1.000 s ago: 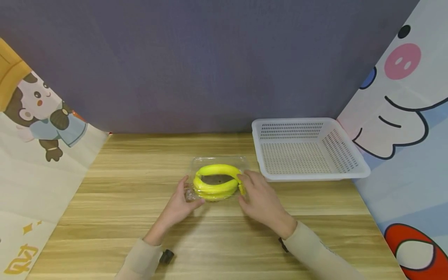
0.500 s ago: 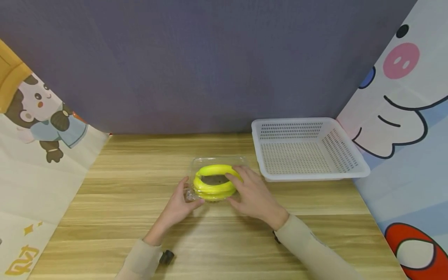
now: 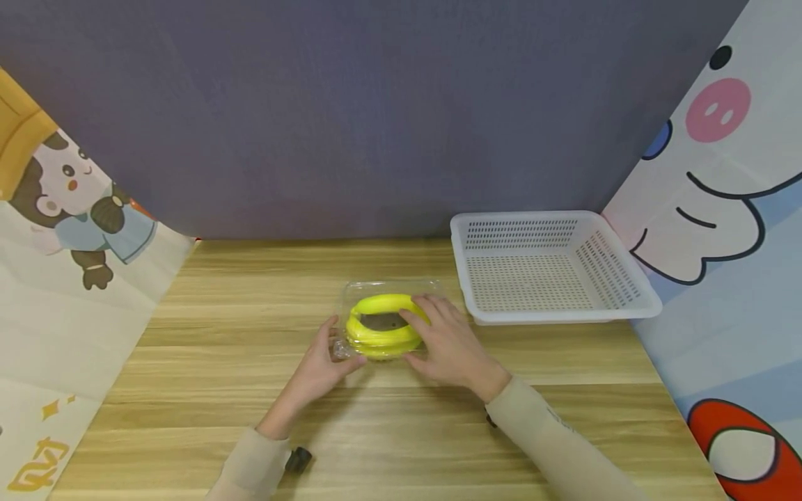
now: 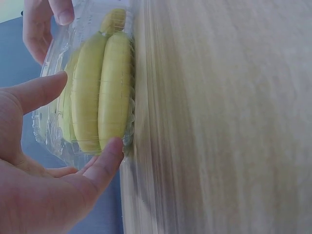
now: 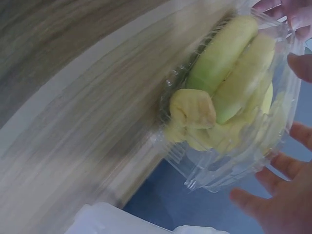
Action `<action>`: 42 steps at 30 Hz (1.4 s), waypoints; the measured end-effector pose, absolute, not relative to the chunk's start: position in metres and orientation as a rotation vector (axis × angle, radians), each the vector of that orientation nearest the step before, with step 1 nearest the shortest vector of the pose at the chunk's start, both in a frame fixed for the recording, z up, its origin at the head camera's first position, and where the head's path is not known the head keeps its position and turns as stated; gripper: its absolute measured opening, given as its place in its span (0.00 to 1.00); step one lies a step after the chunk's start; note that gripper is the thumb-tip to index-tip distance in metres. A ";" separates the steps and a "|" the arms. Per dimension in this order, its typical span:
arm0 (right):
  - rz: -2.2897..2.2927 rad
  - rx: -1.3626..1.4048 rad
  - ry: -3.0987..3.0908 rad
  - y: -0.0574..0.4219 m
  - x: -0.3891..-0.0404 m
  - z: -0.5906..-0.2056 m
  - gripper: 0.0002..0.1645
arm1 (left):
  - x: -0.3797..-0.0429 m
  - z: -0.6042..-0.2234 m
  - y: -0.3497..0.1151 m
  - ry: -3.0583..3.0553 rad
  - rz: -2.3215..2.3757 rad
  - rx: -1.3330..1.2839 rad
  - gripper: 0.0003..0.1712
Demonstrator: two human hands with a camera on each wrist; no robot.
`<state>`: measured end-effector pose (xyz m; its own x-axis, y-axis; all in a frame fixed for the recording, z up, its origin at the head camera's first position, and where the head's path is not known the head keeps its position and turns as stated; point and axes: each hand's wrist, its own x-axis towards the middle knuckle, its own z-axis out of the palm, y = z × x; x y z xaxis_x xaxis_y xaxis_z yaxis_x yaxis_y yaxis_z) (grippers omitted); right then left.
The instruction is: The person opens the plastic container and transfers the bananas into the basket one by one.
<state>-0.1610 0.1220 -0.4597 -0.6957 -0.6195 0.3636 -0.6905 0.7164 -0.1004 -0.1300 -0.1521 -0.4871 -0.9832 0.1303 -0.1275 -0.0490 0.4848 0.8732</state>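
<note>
A clear plastic clamshell box (image 3: 391, 286) with a bunch of yellow bananas (image 3: 379, 303) inside sits on the wooden table. Its lid lies over the fruit. My left hand (image 3: 316, 369) holds the box's left end, thumb by the front corner and fingers round the side. In the left wrist view, a fingertip (image 4: 114, 145) touches the lower wall. My right hand (image 3: 447, 348) lies across the right part of the lid, fingers spread over the top and thumb by the front edge. The right wrist view shows its fingers (image 5: 285, 165) along the lid side; the banana stem (image 5: 192, 108) faces that end.
A white perforated plastic basket (image 3: 564, 316) stands at the table's back right, just beyond my right hand. A grey padded wall (image 3: 326, 139) closes off the back. Printed cartoon panels flank the wooden table (image 3: 207, 362) on both sides.
My right hand has moved left and slightly up, from the box's right end onto the top of the lid. The left hand and the box have stayed in place.
</note>
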 end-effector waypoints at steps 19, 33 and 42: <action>0.202 1.158 -2.696 0.131 -0.169 -0.458 0.44 | -0.131 -0.486 -0.152 2.540 1.514 0.050 0.63; 0.093 1.210 -2.659 0.130 -0.170 -0.454 0.40 | -0.132 -0.487 -0.152 2.551 1.509 0.061 0.62; 0.007 1.239 -2.566 0.129 -0.174 -0.459 0.40 | -0.132 -0.489 -0.153 2.543 1.508 0.058 0.62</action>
